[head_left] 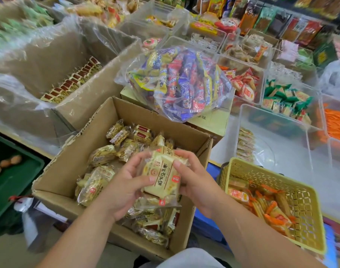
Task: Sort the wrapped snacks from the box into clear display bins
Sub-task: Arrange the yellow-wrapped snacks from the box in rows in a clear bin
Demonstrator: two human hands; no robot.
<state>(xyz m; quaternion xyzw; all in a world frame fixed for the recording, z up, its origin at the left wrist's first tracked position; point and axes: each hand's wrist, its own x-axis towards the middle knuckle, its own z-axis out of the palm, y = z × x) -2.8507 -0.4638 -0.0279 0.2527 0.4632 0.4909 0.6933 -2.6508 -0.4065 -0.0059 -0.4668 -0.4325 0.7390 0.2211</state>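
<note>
The left hand point(124, 182) and right hand point(194, 182) are clamped on one small stack point(159, 177) of cream-wrapped snacks, each gripping a side with curled fingers, probably to square the packets so they go in as a tidy row. The stack hangs just above the open cardboard box point(55, 171), which holds plenty more of the same (loose and jumbled). To the right, on the white worktop point(223, 149), a clear bin point(277, 151) has a row of packets point(245, 146) standing along its left wall, which makes it the likely destination. The shop counter around it is crowded: other bins of snacks, a yellow basket point(300, 198), and a plastic bag point(180, 82) of bright wrappers.
</note>
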